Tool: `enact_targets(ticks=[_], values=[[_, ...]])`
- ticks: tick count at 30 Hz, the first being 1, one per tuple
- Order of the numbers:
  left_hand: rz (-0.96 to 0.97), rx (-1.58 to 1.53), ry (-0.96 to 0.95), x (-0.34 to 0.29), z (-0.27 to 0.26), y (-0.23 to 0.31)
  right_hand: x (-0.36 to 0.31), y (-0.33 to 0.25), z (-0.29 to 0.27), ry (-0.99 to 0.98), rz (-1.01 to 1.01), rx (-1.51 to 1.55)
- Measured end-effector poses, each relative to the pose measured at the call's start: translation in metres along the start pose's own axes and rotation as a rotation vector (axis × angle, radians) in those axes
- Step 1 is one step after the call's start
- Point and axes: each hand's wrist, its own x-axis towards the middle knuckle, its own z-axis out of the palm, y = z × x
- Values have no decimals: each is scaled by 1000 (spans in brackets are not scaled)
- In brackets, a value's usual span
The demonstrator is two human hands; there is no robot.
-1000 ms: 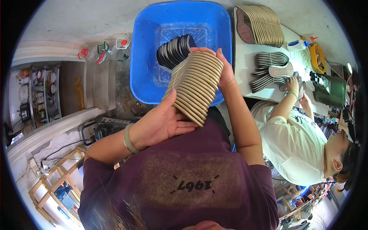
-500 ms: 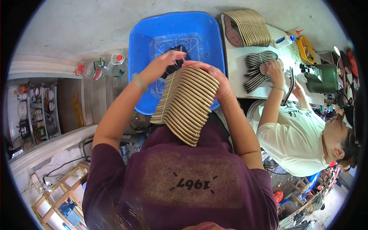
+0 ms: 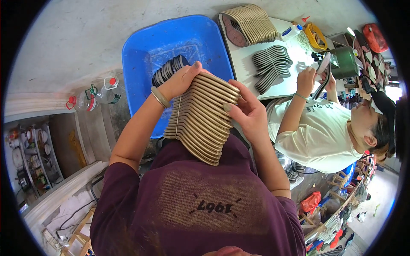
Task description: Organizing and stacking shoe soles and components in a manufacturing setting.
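A thick bundle of gold-edged shoe soles (image 3: 200,119), tied with a thin string, rests tilted against my lap. My left hand (image 3: 184,82) grips its far left end, thumb up, the other fingers hidden behind the stack. Along the right side, my right hand (image 3: 252,115) holds the bundle with its thumb pressed on the sole edges and its fingers round the far corner. Just beyond, dark soles (image 3: 164,72) lie in a blue plastic tub (image 3: 136,53).
On the white table (image 3: 241,64) at the right are another gold-edged bundle (image 3: 256,25), a tied dark bundle (image 3: 273,64) and a yellow basket (image 3: 314,36). A co-worker (image 3: 316,132) beside me handles dark soles. Plastic bottles (image 3: 106,91) stand left of the tub.
My left hand has come from over the dark soles in the tub onto the gold-edged bundle. My right hand has shifted down its right side. The co-worker's hand has left the dark bundle.
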Motion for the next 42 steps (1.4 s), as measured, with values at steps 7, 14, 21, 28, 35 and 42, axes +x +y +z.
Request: enact_targets(ticks=[7, 14, 21, 28, 35, 42], values=[[13, -20, 94, -6, 9, -5, -9, -13, -7, -81, 55, 89], [36, 74, 92, -8, 16, -3, -17, -19, -1, -45, 77, -65], [-10, 47, -10, -10, 15, -3, -22, -19, -15, -155, 51, 6], [113, -52, -168, -9, 13, 16, -14, -20, -17, -149, -187, -344], [179, -33, -248, -14, 5, 50, -3, -10, -9, -86, -841, -921], [111, -149, -209, -20, 2, 43, -24, 35, 11, 117, -381, 234]])
